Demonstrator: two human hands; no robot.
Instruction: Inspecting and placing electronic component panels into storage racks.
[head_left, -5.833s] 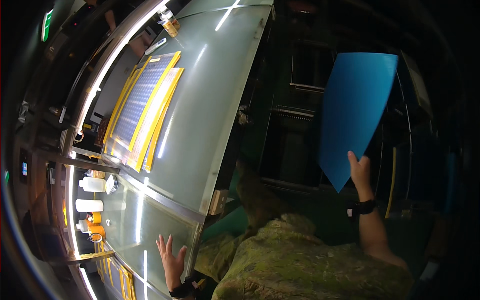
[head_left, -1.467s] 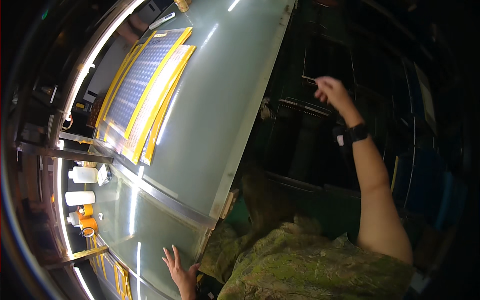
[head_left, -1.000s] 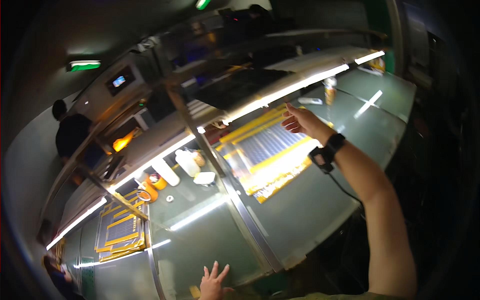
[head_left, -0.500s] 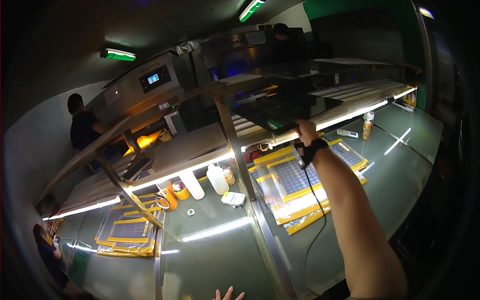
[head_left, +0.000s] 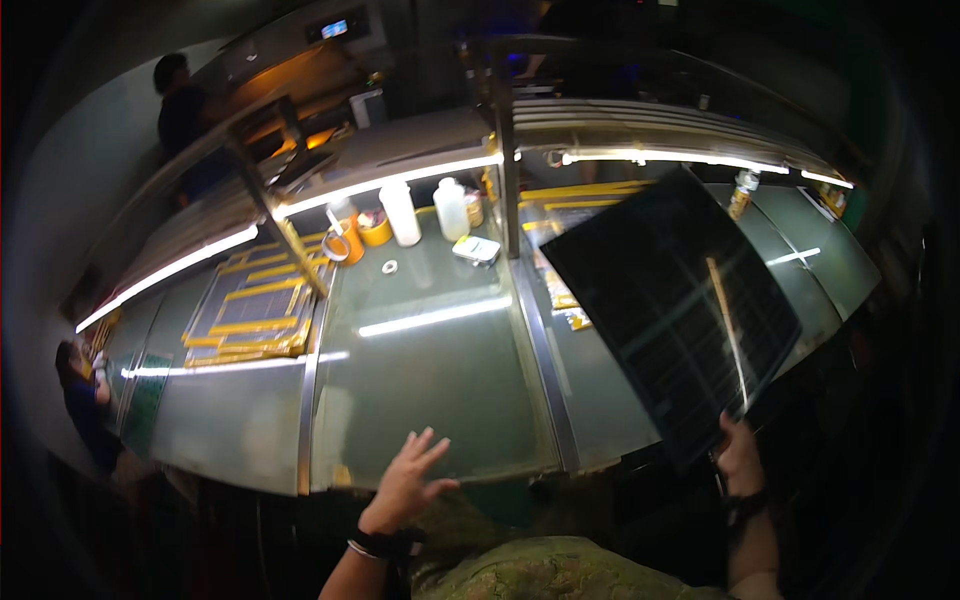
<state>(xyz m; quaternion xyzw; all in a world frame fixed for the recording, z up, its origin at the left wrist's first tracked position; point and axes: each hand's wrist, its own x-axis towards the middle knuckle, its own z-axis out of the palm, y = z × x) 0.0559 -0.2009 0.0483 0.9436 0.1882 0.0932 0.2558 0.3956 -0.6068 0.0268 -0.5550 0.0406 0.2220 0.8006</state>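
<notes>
My right hand (head_left: 738, 458) grips the lower edge of a dark, glossy rectangular panel (head_left: 665, 310). The panel is tilted above the right part of the glass-topped table (head_left: 430, 400), and a streak of light reflects in it. My left hand (head_left: 402, 488) is open at the table's front edge, fingers spread, touching nothing I can make out. Behind the panel, partly hidden, lie yellow-bordered sheets (head_left: 560, 290).
A metal rack post (head_left: 504, 170) and a lit shelf edge (head_left: 400, 184) span the table's back. Bottles (head_left: 452, 210), orange tape rolls (head_left: 345, 245) and a small white box (head_left: 476, 250) stand below. More yellow-bordered sheets (head_left: 258, 308) lie left. Two people (head_left: 183, 120) (head_left: 85, 400) are leftward.
The dark panel has come off the rack shelf toward me in my right hand and now tilts over the table. My left hand has risen further into view. The view has tipped downward.
</notes>
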